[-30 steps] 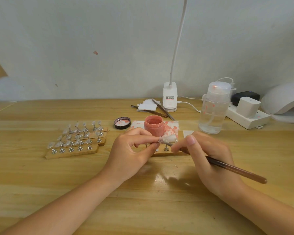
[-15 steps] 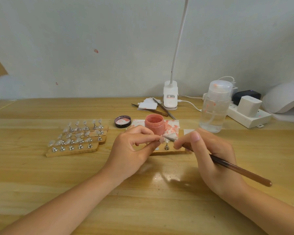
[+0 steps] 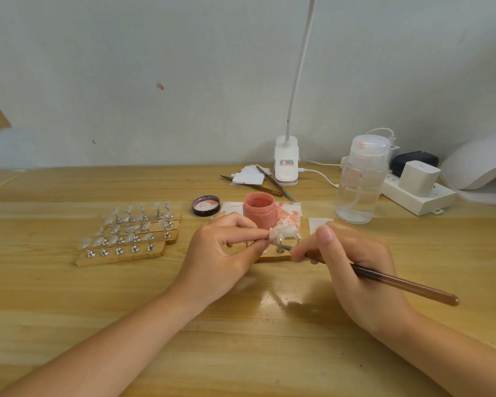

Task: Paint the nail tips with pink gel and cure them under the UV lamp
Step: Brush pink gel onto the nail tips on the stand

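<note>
My left hand (image 3: 224, 253) pinches a clear nail tip (image 3: 275, 235) on its small metal stand, just in front of the open pink gel jar (image 3: 259, 210). My right hand (image 3: 352, 267) grips a brown brush (image 3: 398, 283); its bristle end sits just below the nail tip. A wooden strip (image 3: 272, 257) with more stands lies under both hands, partly hidden. At the left, wooden racks (image 3: 121, 255) carry several clear nail tips. The white UV lamp (image 3: 481, 164) stands at the far right edge.
The jar's lid (image 3: 206, 205) lies left of the jar, on the wooden table (image 3: 241, 339). A clear pump bottle (image 3: 361, 181), power strip (image 3: 418, 196), desk lamp base (image 3: 286, 161), spare brushes (image 3: 272, 184) and stained paper (image 3: 289, 212) sit behind.
The brush tip has slid down from the nail tip's top to just below it. My left hand keeps the nail tip in nearly the same spot.
</note>
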